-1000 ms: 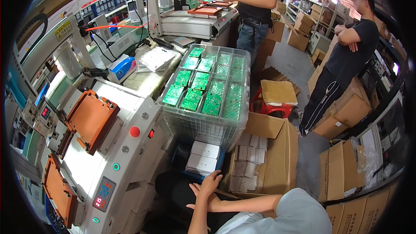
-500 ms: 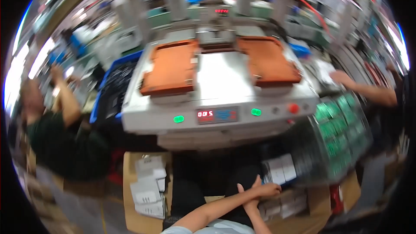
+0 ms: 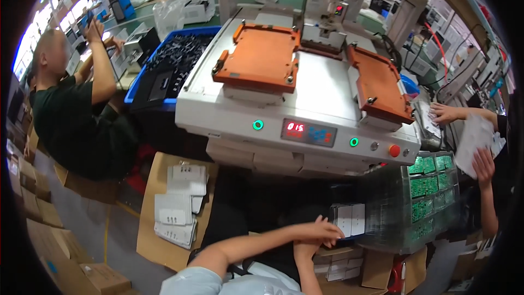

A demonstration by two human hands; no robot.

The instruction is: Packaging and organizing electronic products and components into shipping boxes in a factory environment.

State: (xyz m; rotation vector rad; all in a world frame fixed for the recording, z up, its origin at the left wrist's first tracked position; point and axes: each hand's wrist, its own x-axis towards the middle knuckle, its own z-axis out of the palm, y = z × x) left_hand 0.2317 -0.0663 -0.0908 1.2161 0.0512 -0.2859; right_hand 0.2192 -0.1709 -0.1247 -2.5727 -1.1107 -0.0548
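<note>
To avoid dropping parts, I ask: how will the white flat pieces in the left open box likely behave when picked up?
The white pieces probably stay stiff, since their edges look straight. They may slide apart, because they overlap without visible bands. Weight is unclear.

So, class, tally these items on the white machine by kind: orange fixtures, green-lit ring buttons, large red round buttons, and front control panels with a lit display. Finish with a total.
Orange fixtures: 2
Green-lit ring buttons: 2
Large red round button: 1
Front control panel: 1
Total: 6

Open room above white plates (image 3: 350,219), crate (image 3: 393,213) alongside
</note>
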